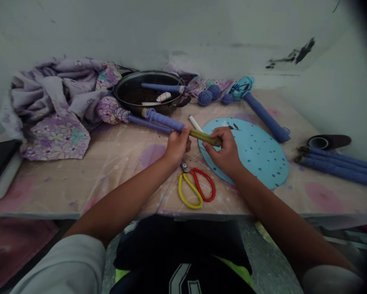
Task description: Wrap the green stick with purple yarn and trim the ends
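A greenish stick (pixel 199 135) lies slantwise between my two hands, its far part wrapped in purple yarn (pixel 163 119). My left hand (pixel 179 145) is closed around it near the edge of the wrapping. My right hand (pixel 224 149) grips the bare near end. Below them rest scissors (pixel 197 188) with one yellow and one red handle. A round light-blue sheet with dark dots (pixel 251 151) lies under my right hand, and a white marker (pixel 195 123) sits at its edge. Behind the stick is a purple rod with a flowered cloth head (pixel 111 109).
A dark pan (pixel 122 96) at the back holds a purple-wrapped stick and small white items. Purple yarn balls (pixel 205 98) and a blue-headed purple rod (pixel 265 114) are to its right. Several wrapped sticks (pixel 339 163) lie far right; crumpled flowered cloth (pixel 54 102) fills the left.
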A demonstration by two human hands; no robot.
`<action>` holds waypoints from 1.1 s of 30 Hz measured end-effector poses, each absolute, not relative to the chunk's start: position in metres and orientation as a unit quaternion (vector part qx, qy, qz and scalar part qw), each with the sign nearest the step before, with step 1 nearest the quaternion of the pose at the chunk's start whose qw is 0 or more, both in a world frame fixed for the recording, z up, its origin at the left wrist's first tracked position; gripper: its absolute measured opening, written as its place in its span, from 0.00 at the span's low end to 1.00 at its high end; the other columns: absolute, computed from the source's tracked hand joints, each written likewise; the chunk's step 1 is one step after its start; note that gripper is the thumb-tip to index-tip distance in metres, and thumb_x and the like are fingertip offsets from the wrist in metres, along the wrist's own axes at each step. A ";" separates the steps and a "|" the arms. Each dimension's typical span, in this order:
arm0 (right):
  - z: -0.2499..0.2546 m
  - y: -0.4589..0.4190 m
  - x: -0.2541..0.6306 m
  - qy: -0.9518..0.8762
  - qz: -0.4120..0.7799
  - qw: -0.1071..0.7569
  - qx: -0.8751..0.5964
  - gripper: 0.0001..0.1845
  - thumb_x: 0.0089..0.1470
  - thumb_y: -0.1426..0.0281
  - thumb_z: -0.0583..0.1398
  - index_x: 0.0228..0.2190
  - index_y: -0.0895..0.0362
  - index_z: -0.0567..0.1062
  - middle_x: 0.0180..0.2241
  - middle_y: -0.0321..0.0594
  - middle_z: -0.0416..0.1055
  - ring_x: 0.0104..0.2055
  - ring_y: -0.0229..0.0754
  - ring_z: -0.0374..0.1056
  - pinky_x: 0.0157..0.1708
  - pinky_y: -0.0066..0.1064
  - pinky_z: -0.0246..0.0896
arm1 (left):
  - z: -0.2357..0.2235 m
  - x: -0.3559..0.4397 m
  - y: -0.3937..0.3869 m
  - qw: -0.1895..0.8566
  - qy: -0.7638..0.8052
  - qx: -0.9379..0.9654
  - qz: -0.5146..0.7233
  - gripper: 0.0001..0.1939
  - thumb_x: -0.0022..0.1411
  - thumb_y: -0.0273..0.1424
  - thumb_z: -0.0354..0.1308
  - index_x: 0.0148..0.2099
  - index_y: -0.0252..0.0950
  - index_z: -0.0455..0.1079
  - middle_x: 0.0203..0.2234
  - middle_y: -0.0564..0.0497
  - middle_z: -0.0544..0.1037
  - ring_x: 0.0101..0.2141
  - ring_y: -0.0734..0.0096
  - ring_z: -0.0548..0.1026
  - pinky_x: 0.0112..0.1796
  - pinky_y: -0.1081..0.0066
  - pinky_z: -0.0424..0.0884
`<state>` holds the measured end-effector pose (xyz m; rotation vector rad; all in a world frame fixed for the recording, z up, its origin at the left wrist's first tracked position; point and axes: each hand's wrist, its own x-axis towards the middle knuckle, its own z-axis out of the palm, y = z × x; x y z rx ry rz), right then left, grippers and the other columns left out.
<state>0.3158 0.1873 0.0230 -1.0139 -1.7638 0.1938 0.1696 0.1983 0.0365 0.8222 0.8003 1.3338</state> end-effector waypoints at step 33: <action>0.032 0.184 0.315 -0.681 0.207 0.501 -0.492 0.14 0.50 0.59 0.59 0.35 0.54 0.64 0.32 0.39 0.65 0.34 0.42 0.65 0.33 0.37 0.63 | 0.032 0.171 0.198 0.670 0.309 0.382 0.556 0.24 0.51 0.50 0.59 0.26 0.36 0.54 0.11 0.64 0.50 0.12 0.87 0.49 0.15 0.79 0.47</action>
